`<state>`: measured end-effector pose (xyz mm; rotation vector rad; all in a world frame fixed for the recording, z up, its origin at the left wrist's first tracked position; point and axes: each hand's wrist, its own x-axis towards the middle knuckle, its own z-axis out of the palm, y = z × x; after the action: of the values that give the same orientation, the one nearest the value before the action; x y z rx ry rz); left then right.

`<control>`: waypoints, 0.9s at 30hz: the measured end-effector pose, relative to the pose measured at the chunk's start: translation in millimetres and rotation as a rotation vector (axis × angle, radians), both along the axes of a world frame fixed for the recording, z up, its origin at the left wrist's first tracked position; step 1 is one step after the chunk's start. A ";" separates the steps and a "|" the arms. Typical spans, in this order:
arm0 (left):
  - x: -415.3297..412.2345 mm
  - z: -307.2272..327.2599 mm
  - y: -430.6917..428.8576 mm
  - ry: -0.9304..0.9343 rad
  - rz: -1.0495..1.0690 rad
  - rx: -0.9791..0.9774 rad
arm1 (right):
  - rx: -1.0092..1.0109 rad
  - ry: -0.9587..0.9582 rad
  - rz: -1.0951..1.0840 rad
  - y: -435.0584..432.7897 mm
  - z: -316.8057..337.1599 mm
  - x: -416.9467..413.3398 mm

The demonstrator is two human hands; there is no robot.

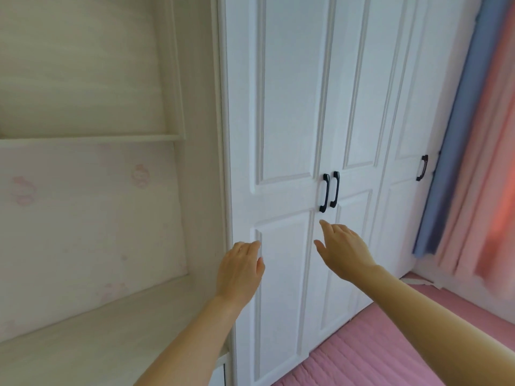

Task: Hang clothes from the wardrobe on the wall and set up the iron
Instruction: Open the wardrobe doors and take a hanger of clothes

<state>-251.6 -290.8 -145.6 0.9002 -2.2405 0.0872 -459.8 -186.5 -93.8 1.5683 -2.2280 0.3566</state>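
White wardrobe (287, 107) doors stand closed beside curtains (473, 162). Both hands are empty, fingers relaxed: right hand (344, 247) just below the black handles (325, 193), left hand (239, 270) near the left door. Opening looks like the step in hand; next, grip a handle and pull. Clothes and iron are unseen.

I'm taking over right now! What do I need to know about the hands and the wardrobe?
Left hand: open, holds nothing, low in front of the wardrobe.
Right hand: open, fingers stretched up toward the two black handles, just below them, not touching.
Wardrobe doors are shut. No clothes or iron in view.
Done: nothing yet.
Left: open the doors, take clothes out, hang them up, set up the iron.
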 end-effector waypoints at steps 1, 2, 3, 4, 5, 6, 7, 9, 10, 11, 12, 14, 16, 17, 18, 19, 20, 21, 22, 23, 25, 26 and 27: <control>-6.3 2.0 -1.2 0.007 -0.015 0.018 | -0.003 -0.008 -0.009 -1.9 1.9 -5.8; -13.1 4.0 -2.3 0.015 -0.026 0.040 | -0.009 -0.015 -0.014 -3.8 4.1 -11.5; -20.6 5.1 -4.3 0.030 -0.033 0.056 | -0.014 -0.023 -0.019 -5.9 6.2 -17.5; -28.4 6.1 -6.2 0.054 -0.039 0.064 | -0.019 -0.030 -0.024 -8.0 8.4 -23.2; -36.8 7.4 -8.0 0.078 -0.046 0.069 | -0.024 -0.033 -0.027 -10.7 10.3 -29.4; -45.7 8.8 -9.6 0.095 -0.055 0.076 | -0.029 -0.032 -0.027 -13.5 12.6 -35.9; -54.9 10.6 -11.1 0.108 -0.064 0.083 | -0.035 -0.033 -0.025 -16.9 15.0 -42.9; -75.1 14.4 -14.0 0.125 -0.082 0.092 | -0.052 -0.042 -0.016 -24.1 21.5 -58.1; -86.1 16.1 -15.7 0.127 -0.089 0.093 | -0.059 -0.048 -0.009 -27.9 25.2 -66.1; -97.8 18.0 -17.6 0.129 -0.094 0.092 | -0.067 -0.053 -0.001 -31.9 29.3 -74.4; -110.1 20.2 -20.0 0.128 -0.098 0.092 | -0.072 -0.060 0.005 -36.0 33.9 -82.9; -136.1 25.3 -24.3 0.125 -0.099 0.096 | -0.087 -0.080 0.022 -45.1 42.9 -101.1; -162.4 30.8 -28.2 0.121 -0.098 0.100 | -0.102 -0.105 0.046 -55.5 50.8 -120.4; -174.9 33.7 -29.6 0.124 -0.101 0.105 | -0.107 -0.120 0.058 -60.7 54.6 -129.7; -187.5 37.1 -31.0 0.129 -0.104 0.107 | -0.111 -0.136 0.069 -66.1 58.6 -139.0; -199.3 40.1 -32.7 0.134 -0.106 0.113 | -0.114 -0.156 0.079 -71.7 62.6 -147.7; -210.8 43.0 -34.8 0.145 -0.106 0.124 | -0.114 -0.181 0.089 -77.3 67.0 -155.6; -222.3 45.3 -37.7 0.159 -0.105 0.144 | -0.115 -0.208 0.098 -83.5 71.1 -163.6; -233.6 46.9 -41.5 0.173 -0.101 0.173 | -0.119 -0.237 0.109 -89.8 74.9 -170.9; -244.2 48.1 -45.7 0.187 -0.093 0.210 | -0.126 -0.267 0.123 -96.1 78.2 -177.7; -263.8 49.2 -54.1 0.219 -0.069 0.293 | -0.145 -0.323 0.154 -108.2 83.4 -189.2; -272.7 49.5 -57.9 0.237 -0.059 0.324 | -0.155 -0.352 0.173 -113.4 85.7 -193.6; -281.0 49.3 -61.4 0.251 -0.050 0.343 | -0.164 -0.381 0.195 -118.4 87.9 -197.7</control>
<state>-532.7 -352.1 -96.2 0.9712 -2.0716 -0.4225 -657.5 -304.9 -6.0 1.7468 -2.2428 0.9404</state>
